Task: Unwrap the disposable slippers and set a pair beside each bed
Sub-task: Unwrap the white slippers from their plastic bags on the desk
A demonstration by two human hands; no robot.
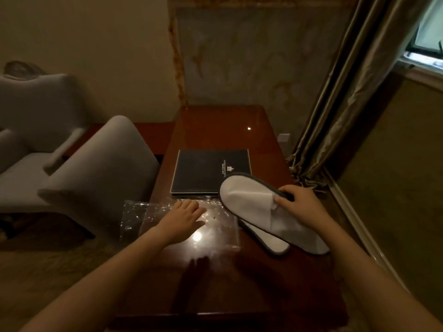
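The right hand (298, 203) grips the white slippers (261, 212) mid-length, toes pointing away; the left hand (183, 218) lies flat, fingers spread, on the empty plastic wrapper (215, 226).

white grey-edged slippers (254, 200), black folder (203, 171), reddish-brown table (215, 130)

The room is dim and warm-toned. Daylight enters only at the window (429, 32) at two o'clock. Two glare spots shine on the glossy worktop (215, 130), hand shadows falling below them. Edges bow outward; the chair (100, 168) at nine o'clock looks soft.
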